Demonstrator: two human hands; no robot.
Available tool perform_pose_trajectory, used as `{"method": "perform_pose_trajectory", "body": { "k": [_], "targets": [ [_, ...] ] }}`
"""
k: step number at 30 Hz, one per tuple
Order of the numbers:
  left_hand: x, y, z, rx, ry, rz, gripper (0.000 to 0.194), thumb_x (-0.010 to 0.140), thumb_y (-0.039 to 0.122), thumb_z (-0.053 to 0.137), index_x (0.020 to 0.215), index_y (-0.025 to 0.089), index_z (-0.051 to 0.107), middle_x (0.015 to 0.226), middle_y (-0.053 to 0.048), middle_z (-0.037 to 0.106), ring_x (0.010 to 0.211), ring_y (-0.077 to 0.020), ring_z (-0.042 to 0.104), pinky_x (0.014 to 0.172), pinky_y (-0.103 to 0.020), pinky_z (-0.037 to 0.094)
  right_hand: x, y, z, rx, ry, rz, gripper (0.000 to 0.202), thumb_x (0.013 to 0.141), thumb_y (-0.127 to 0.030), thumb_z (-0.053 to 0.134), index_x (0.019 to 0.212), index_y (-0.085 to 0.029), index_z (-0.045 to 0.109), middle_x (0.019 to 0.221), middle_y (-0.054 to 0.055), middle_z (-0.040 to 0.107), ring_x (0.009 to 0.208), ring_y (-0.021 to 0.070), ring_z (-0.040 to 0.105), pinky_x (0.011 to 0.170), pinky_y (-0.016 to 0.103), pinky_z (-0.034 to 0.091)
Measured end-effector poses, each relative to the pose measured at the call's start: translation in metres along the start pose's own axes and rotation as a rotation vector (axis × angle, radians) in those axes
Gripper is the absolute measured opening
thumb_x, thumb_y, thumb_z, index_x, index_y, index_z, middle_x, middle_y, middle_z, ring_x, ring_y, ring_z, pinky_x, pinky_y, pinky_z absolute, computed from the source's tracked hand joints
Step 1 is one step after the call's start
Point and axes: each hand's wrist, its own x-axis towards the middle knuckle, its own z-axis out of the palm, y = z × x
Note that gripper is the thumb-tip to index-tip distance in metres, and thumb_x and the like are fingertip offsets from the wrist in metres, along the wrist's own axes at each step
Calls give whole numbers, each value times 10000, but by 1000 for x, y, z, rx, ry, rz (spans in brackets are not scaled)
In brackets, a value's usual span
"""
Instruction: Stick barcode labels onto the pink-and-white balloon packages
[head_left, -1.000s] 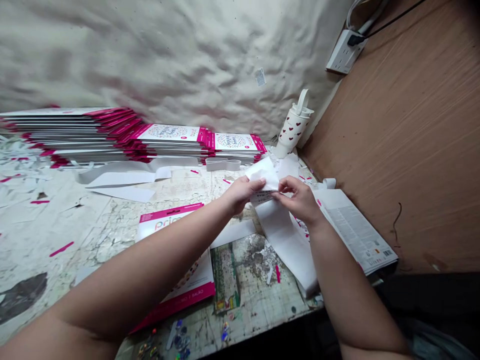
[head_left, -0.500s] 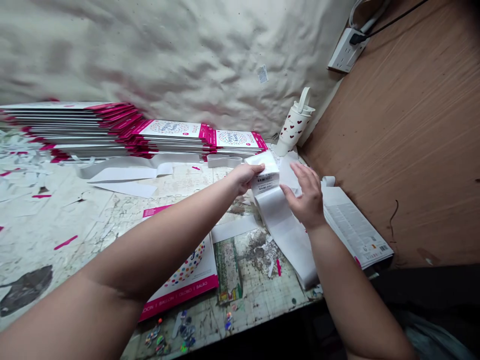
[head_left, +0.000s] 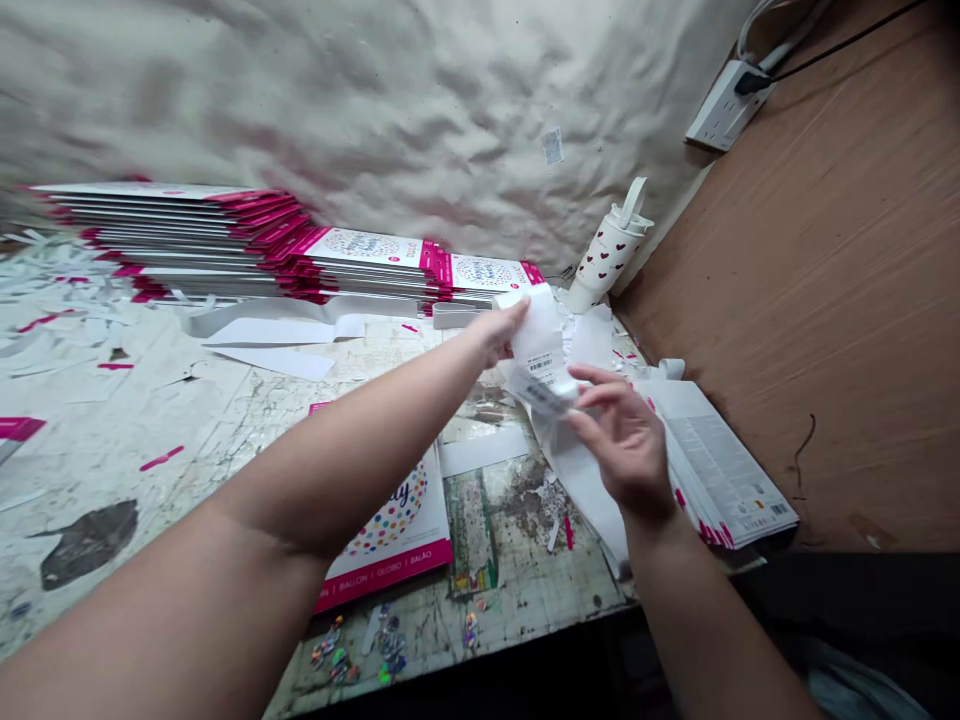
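Observation:
My left hand (head_left: 504,332) is closed on the upper part of a white strip of barcode labels (head_left: 541,335), thumb on top. Printed barcodes show on the strip's lower part. With thumb and fingertips my right hand (head_left: 624,435) pinches the right edge of a clear-looking barcode sticker (head_left: 541,392), blurred by motion. It lies against the strip's lower end; whether it is fully off the strip I cannot tell. White backing paper (head_left: 581,490) trails below toward the table edge. Under my left forearm lies a white and pink balloon package (head_left: 401,520), partly hidden.
Stacked pink-edged packages (head_left: 247,245) line the back wall. A white tumbler with hearts (head_left: 606,255) stands in the corner. More packages (head_left: 731,465) lie face down at right by the wooden panel (head_left: 825,300). Paper strips (head_left: 274,335) and pink scraps (head_left: 161,458) litter the table.
My right hand has moved down and its fingers have closed on a barcode sticker at the strip's lower end. The left hand keeps its hold. The view has shifted slightly left.

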Motion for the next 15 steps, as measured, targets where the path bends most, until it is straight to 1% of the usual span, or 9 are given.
{"method": "perform_pose_trajectory", "body": {
  "k": [2,3,5,7,8,9,10,12,15],
  "targets": [
    [-9,18,-28,111,82,41,260,717,411,671,703,161,603,653,-68,629,833,-233,607,695,-275,443,-8,-11,9,230,-54,95,655,853,-267,475,1410,-338,140,1299,91,473,1135,223,520,872,416,482],
    [-20,26,-47,194,120,63,238,683,377,701,641,170,592,618,-56,607,848,-234,594,700,-263,422,-11,-13,15,271,-110,135,740,837,-266,503,1423,-345,58,1281,91,482,1106,215,535,857,400,489],
    [-55,37,-91,441,159,96,216,588,259,754,533,188,558,559,-28,558,849,-232,572,702,-250,386,-13,-10,33,233,-313,176,793,793,-227,569,1421,-360,102,1179,63,550,1053,206,551,874,392,472],
    [-101,38,-137,1106,108,116,219,554,246,730,473,207,530,539,-19,538,781,-236,562,683,-270,367,-10,-3,52,126,-535,150,785,753,-164,596,1407,-358,206,1116,45,582,1044,213,540,917,415,432],
    [-125,34,-159,1365,55,88,168,550,264,715,509,215,560,584,-26,571,752,-240,562,674,-283,361,-7,1,61,73,-623,126,810,728,-143,610,1408,-347,221,1114,48,583,1049,222,530,932,432,412],
    [-149,27,-178,1529,11,44,129,550,290,705,592,223,604,676,-39,615,742,-242,565,665,-288,361,-4,5,68,23,-686,110,854,697,-132,634,1416,-330,217,1100,54,585,1041,233,525,933,446,401],
    [-170,19,-194,1609,-10,20,185,550,317,699,698,228,630,788,-54,640,769,-249,571,667,-290,366,-2,8,75,-22,-734,107,900,664,-131,661,1424,-307,211,1058,59,593,1011,240,530,919,451,402],
    [-202,0,-217,1624,-18,-23,357,551,362,695,870,224,613,950,-82,638,849,-264,574,681,-288,379,3,12,83,-78,-812,143,955,616,-138,698,1429,-273,216,915,41,606,894,231,552,849,430,432],
    [-222,-20,-234,1535,85,-119,431,574,401,673,947,215,560,976,-89,640,857,-268,580,661,-287,382,6,14,85,-74,-852,210,975,597,-149,707,1429,-285,218,802,4,586,749,193,566,729,360,460]
  ]
}}
